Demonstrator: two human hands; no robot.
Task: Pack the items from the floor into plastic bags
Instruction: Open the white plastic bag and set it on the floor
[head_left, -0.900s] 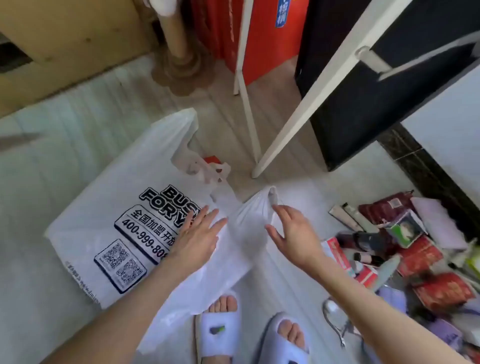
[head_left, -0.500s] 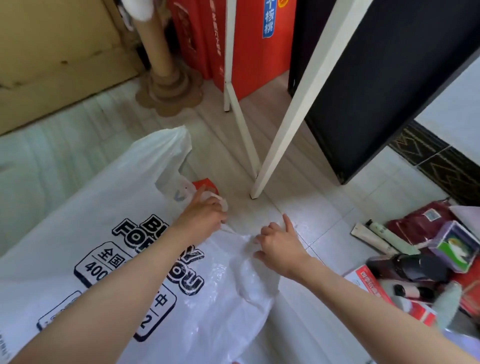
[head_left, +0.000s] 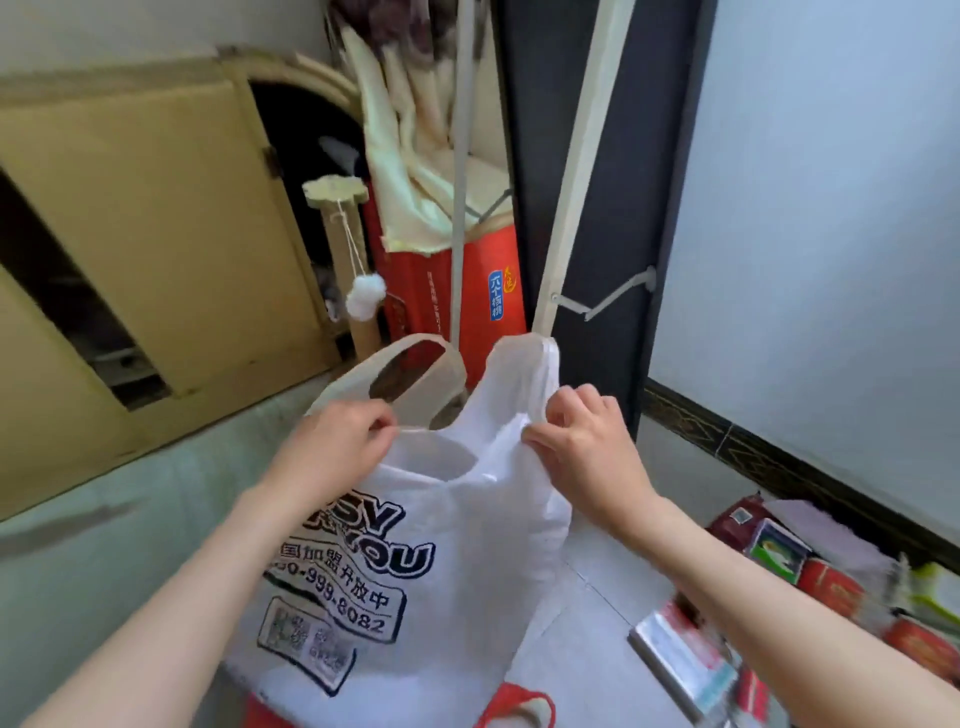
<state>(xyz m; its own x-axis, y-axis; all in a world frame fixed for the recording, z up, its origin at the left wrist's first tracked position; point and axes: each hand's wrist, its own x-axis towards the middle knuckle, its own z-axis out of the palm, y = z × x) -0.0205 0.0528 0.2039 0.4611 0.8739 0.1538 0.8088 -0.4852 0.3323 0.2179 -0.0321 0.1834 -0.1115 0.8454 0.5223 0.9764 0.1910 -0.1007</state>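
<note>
Left hand (head_left: 332, 447) and right hand (head_left: 582, 441) each pinch the bag (head_left: 441, 545) rim, spreading it. Nothing visibly packed (inside hidden); items (head_left: 810, 587) lie on the floor (head_left: 597, 623).

On the white plastic bag (head_left: 415, 571) near you, you can read "YOU" and "999-8082"; the far red box's (head_left: 488, 296) blue label is illegible.

Soft, even daylight is filling the scene; motion blur is smearing everything slightly, and wide-angle distortion is bending the edges.
</note>
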